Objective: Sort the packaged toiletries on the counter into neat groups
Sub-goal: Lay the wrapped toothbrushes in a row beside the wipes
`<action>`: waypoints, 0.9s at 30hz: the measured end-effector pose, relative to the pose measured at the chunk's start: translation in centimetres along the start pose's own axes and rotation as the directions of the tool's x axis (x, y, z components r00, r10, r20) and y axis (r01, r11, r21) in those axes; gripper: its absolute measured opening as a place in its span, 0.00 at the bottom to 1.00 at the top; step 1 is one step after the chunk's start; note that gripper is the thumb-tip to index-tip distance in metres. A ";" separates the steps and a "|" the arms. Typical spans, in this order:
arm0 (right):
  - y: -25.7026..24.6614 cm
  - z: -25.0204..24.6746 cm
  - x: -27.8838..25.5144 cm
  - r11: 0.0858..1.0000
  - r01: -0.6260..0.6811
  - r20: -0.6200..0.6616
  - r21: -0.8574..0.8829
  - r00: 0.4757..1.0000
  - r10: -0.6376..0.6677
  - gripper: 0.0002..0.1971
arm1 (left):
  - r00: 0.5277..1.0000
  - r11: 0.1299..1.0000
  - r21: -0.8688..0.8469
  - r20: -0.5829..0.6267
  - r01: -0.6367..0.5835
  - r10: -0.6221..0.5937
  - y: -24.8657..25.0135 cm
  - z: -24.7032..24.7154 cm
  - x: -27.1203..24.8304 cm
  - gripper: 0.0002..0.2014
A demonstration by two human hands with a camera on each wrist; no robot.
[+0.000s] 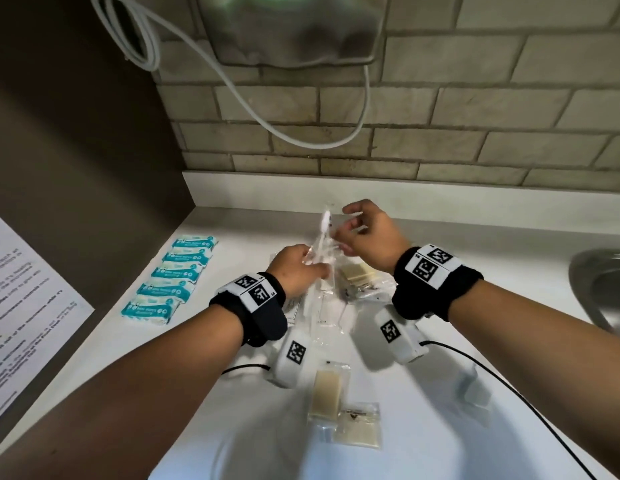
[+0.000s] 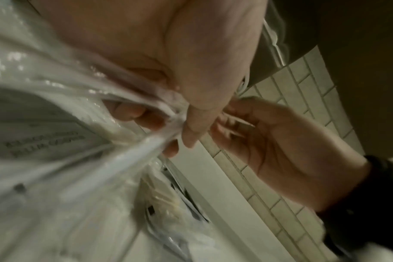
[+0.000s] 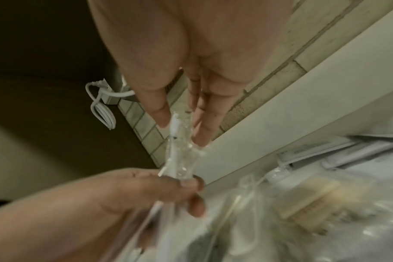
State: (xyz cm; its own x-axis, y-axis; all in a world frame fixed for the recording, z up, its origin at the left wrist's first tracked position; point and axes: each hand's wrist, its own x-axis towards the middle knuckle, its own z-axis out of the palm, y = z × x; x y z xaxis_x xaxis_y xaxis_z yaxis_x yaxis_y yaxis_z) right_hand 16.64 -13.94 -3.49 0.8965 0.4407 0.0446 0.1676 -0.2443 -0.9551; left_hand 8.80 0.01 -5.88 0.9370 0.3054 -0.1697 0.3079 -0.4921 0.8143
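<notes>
Toothbrush packets (image 1: pixel 320 251), sealed in clear plastic, are gripped as a bundle in the left hand (image 1: pixel 296 271), whose fingers and thumb are curled round the wrappers above the white worktop (image 1: pixel 232 223). The top end of the bundle, where a white brush head shows, is pinched between thumb and fingertips of the right hand (image 1: pixel 367 237); in the right wrist view that pinch sits just above the left hand's fist. Under the bundle more clear packets (image 1: pixel 357 275) lie heaped on the worktop, some with cream-coloured contents. Nearer the person than the bundle, two further cream sachets (image 1: pixel 331 393) lie side by side. Left of the bundle, five teal wipe packs (image 1: pixel 173 278) are lined up in a neat row. Right of the bundle, at the worktop's edge, a steel sink (image 1: pixel 599 282) is partly seen.
</notes>
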 end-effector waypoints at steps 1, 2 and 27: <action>0.5 -0.2 -0.1 0.997 -0.014 0.017 -0.078 1.000 0.015 0.19 | 0.999 1.000 -0.020 -0.025 0.022 -0.022 -0.1 -0.6 0.4 0.15; 1.0 -0.5 -0.3 0.978 -0.026 0.048 -0.205 0.998 0.037 0.19 | 0.998 0.999 -0.016 -0.049 0.036 -0.037 -0.3 -1.2 1.0 0.14; 3.3 5.2 5.9 0.684 -0.332 -0.042 -0.649 0.914 0.403 0.43 | 0.997 0.826 0.562 0.082 -0.036 -0.013 -3.1 -5.1 8.9 0.12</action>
State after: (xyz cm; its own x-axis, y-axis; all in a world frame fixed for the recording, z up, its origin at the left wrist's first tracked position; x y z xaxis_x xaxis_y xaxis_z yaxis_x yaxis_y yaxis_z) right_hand 20.34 -7.63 -7.89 0.9046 0.2678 -0.3316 0.0836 -0.8743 -0.4781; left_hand 15.36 8.45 -7.09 0.9434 0.2434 -0.2253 0.3136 -0.8757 0.3672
